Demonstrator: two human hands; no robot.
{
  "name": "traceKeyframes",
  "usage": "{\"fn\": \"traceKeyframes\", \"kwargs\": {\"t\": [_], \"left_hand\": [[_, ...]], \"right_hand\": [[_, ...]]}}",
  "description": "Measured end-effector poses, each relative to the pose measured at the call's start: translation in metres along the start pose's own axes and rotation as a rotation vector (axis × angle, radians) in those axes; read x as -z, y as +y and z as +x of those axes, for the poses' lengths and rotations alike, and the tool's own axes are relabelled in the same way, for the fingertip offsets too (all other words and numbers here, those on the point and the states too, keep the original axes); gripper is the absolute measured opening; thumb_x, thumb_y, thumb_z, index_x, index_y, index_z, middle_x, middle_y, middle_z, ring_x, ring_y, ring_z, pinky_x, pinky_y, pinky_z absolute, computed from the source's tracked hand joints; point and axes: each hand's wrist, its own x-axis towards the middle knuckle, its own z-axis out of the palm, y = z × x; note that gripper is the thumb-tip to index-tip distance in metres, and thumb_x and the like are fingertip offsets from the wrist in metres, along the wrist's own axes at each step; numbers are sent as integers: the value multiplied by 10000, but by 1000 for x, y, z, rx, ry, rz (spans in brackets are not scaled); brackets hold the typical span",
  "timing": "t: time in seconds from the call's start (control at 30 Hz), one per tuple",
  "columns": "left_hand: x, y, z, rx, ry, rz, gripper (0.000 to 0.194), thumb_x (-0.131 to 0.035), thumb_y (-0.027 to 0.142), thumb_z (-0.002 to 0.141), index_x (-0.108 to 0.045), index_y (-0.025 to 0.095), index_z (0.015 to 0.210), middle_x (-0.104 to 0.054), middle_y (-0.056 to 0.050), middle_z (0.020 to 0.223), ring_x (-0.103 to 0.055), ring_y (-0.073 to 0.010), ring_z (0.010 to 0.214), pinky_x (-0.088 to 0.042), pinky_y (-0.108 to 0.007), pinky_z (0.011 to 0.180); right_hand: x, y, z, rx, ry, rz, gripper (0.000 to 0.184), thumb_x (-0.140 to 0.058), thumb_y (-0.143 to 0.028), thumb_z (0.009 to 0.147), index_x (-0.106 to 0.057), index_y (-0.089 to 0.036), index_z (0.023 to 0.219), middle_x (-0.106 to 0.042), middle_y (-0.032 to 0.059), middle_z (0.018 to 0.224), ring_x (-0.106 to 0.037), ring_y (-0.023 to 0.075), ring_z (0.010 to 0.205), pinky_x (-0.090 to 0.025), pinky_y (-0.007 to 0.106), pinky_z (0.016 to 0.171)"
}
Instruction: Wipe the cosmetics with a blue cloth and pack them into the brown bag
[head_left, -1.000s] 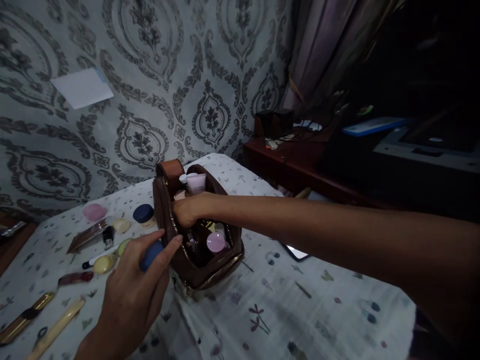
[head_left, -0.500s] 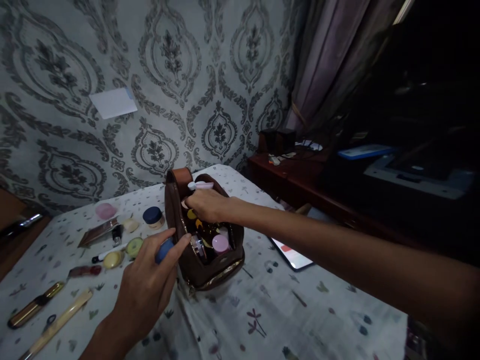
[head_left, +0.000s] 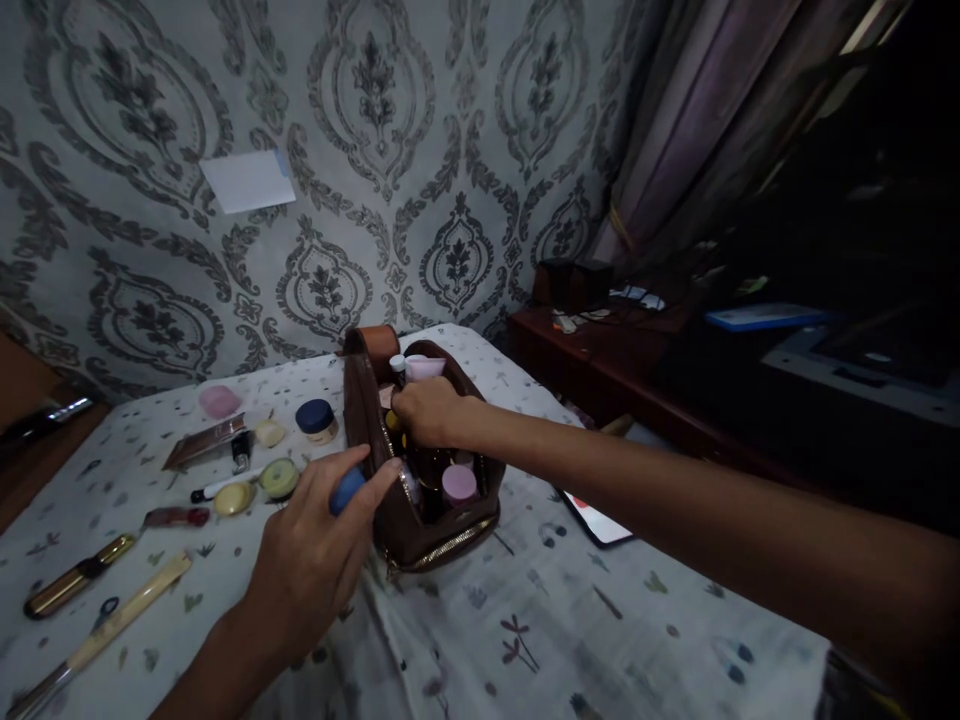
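My left hand (head_left: 311, 525) is at the near-left side of a brown zip makeup bag (head_left: 409, 535), thumb and index finger apart and touching its side. In the gap between them shows a rounded blue thing (head_left: 347, 490); I cannot tell if it is held or lies behind. My right hand (head_left: 427, 412) reaches into the bag with curled fingers, their tips hidden among the contents. Inside the bag are a pink-lidded jar (head_left: 460, 484), a pale pink tube (head_left: 425, 368) and a small white-capped bottle (head_left: 397, 364).
Left of the bag lie a navy-lidded jar (head_left: 316, 420), a pink sponge (head_left: 220, 401), a green round piece (head_left: 279, 478), a yellow one (head_left: 232, 497), a gold tube (head_left: 79, 577) and a wooden-handled brush (head_left: 120, 620). A phone (head_left: 600, 522) lies right, under my forearm.
The whole view has shifted slightly, so things appear further right. My right hand stays in the bag, having moved only a little; my left hand keeps its place at the bag's side.
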Motion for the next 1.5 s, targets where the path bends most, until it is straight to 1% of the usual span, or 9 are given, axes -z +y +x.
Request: {"fn": "traceKeyframes", "kwargs": {"t": [0.13,0.3,0.47,0.63,0.87,0.97,1.07,1.23,1.5], "left_hand": [[0,-1,-2,2,-11,-5,473,-454,60,922,-504,195,1373,-533,-158,1271,-551,-272,1160,-550,-357,837],[-2,-1,-4,24,-13,-11,471,-453,84,927,-502,216,1376,-527,-151,1290,-556,-270,1150,-556,-354,824],[-3,0,-4,7,-27,42,493,-463,79,911,-508,227,1379,-549,-144,1283,-570,-282,1138,-560,-395,850],[-5,-4,-8,16,-53,36,552,-477,77,897,-484,245,1423,-553,-149,1307,-572,-298,1162,-580,-350,777],[-7,-8,-16,54,-106,57,629,-458,107,915,-391,357,1488,-526,-98,1377,-576,-277,1178,-600,-370,796],[-7,-7,-16,53,-87,57,628,-456,106,913,-392,353,1488,-525,-92,1378,-581,-270,1169,-605,-352,776],[-6,-7,-14,54,-87,60,656,-472,70,895,-401,355,1482,-533,-81,1370,-589,-250,1159,-602,-314,774],[-5,-8,-14,40,-93,62,675,-490,57,886,-405,364,1481,-540,-76,1370,-587,-250,1171,-594,-296,786],[-6,-12,-14,-8,-74,61,586,-495,84,887,-499,313,1426,-600,-94,1306,-631,-248,1139,-560,-332,903]], "right_hand": [[-6,4,4,-35,-86,98,411,-697,-240,786,-644,-112,1173,-725,185,1098,-684,334,1083,-561,372,820],[-6,11,0,-40,-73,201,440,-707,-271,757,-625,-145,1170,-708,167,1124,-678,322,1074,-543,345,785],[3,17,-8,62,27,262,494,-689,-223,776,-529,-107,1228,-670,167,1176,-647,289,1078,-493,295,763],[6,25,-17,210,102,407,303,-657,-205,787,-556,-154,1068,-680,53,944,-635,196,855,-425,244,645],[4,35,-31,214,212,539,411,-618,-173,805,-467,-178,1187,-622,-19,844,-574,143,755,-397,228,640],[0,40,-27,146,281,513,364,-593,-204,838,-477,-172,1181,-618,-7,857,-573,146,758,-383,228,624],[-3,43,-21,143,320,519,272,-579,-200,852,-518,-173,1117,-619,0,878,-569,142,771,-367,225,630],[-3,41,-17,156,355,583,381,-617,-137,801,-484,-193,1154,-605,-27,877,-553,140,799,-341,229,670],[-12,42,-8,249,417,667,333,-632,-56,759,-460,-201,1005,-570,-35,805,-518,141,734,-327,233,641]]}}
